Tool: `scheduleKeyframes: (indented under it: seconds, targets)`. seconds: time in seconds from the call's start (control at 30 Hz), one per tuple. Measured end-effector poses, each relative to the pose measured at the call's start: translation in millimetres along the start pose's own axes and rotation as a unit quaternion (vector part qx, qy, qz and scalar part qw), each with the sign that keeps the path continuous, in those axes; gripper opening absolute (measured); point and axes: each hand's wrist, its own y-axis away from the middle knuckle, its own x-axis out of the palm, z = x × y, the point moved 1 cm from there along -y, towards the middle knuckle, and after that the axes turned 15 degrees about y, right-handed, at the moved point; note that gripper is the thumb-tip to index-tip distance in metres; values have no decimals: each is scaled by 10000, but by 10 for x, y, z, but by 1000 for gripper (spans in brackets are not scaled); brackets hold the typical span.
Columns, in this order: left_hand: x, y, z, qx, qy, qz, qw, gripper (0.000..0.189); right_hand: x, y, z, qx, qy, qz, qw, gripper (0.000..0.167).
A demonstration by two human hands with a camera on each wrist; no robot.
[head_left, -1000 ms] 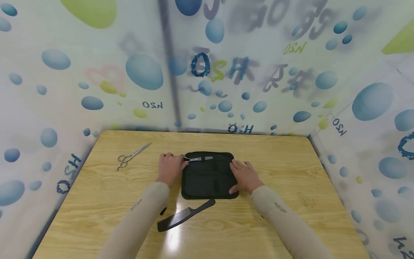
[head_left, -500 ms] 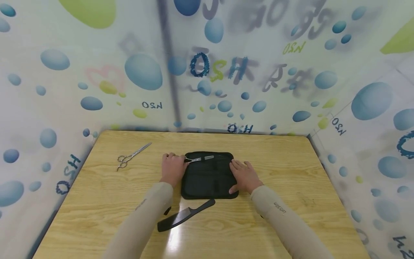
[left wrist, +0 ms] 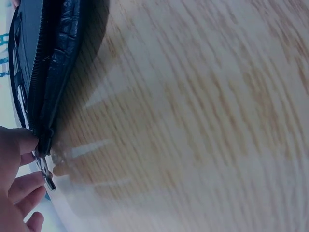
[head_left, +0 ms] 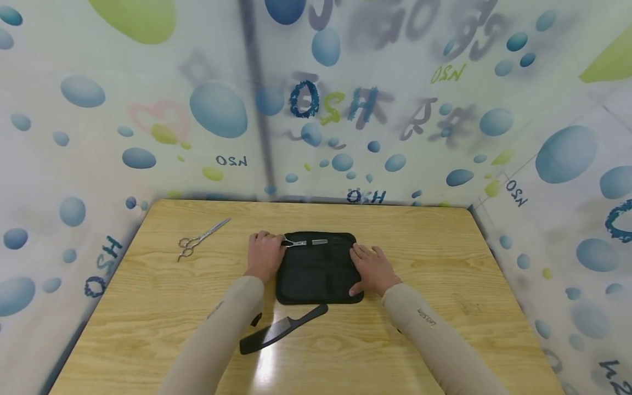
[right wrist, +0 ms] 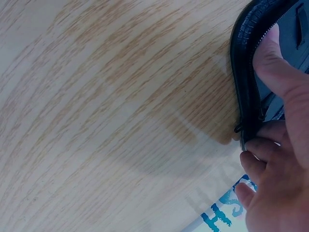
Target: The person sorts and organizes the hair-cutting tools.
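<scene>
Case (head_left: 306, 280): lying on the desk (head_left: 444, 247)
Left fingers (head_left: 268, 246): pinching its far left corner
Right fingers (head_left: 371, 264): standing apart, resting along its right edge
Open room: desk stretching wide rightward

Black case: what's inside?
Inside the black case, silver scissors lie near its far edge, crossed by a dark strap. The left hand hides part of them; anything beneath them can't be seen.

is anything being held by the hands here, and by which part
The left hand appears to hold the scissors in the black case by their handle end, which is partly hidden. The right hand rests on the case's right edge.
</scene>
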Motion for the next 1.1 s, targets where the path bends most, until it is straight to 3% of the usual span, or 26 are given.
scheduleKeyframes:
  seconds: [0.5,1.1]
  targets:
    - [36,-17,51,145,286,-153,9994,25,14,-12,-8,8,28,120,9999,111]
    - [36,5,-16,276,76,-326,9991,25,23,-5,-7,14,213,23,9998,111]
